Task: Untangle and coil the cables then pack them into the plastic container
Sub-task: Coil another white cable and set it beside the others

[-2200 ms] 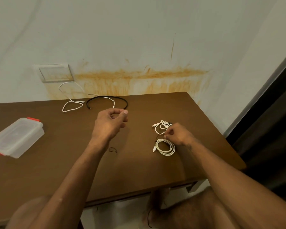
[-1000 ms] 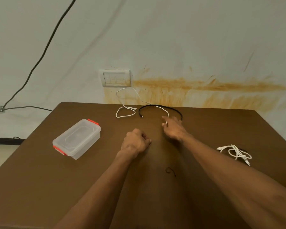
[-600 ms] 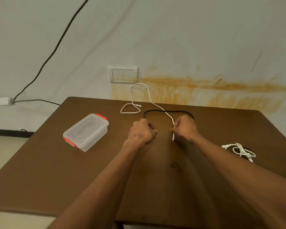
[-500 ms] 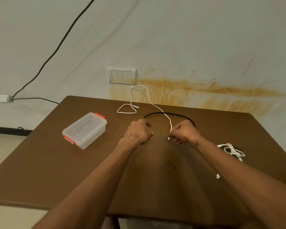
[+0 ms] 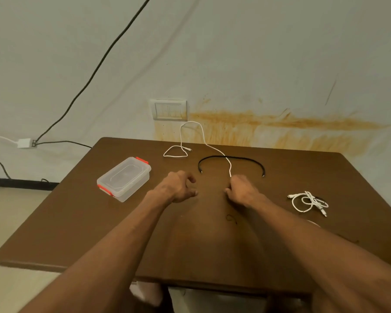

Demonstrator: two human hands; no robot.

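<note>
At table centre, right hand (image 5: 243, 192) grips white cable (image 5: 215, 148), its end hidden; left hand (image 5: 178, 186) loosely curled, holding nothing.

under both hands the table (image 5: 77, 233) looks like smooth brown wood or laminate with a dull sheen. left of the left hand (image 5: 176, 187), the plastic container (image 5: 124, 178) is clear, slightly frosted plastic, glossy on its lid, with orange-red plastic clips. the white cable (image 5: 215, 150) running up from the right hand (image 5: 242, 192) looks smooth and rubbery; the black cable (image 5: 242, 158) beyond is matt. right of that hand, a white cable bundle (image 5: 308, 202) looks smooth. the wall (image 5: 257, 53) is matt paint, rust-stained.
</note>
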